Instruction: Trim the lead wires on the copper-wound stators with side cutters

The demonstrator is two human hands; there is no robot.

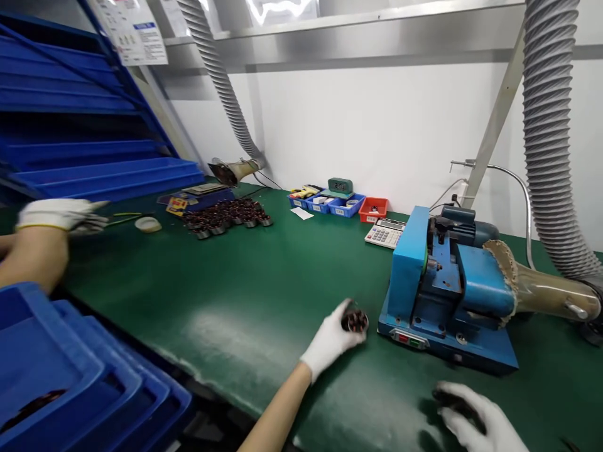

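My left hand (330, 342), in a white glove, grips a motor stator (355, 321), a small round metal part with copper-brown windings, just above the green bench. Its fingers wrap around the rim. Lower right, my right hand (483, 417), also gloved, is curled around something dark (455, 402) that is smeared by motion, so its kind is unclear. The blue grinding machine (447, 295) stands to the right of my left hand and beyond my right. A cluster of similar stators (226, 216) lies farther back on the left.
A co-worker's gloved hand (59, 215) reaches over the bench at left. Stacked blue trays (89, 370) stand at the near left edge. A calculator (385, 233), a red bin (374, 209) and small blue bins (346, 206) line the back. A ridged hose (551, 125) hangs at right.
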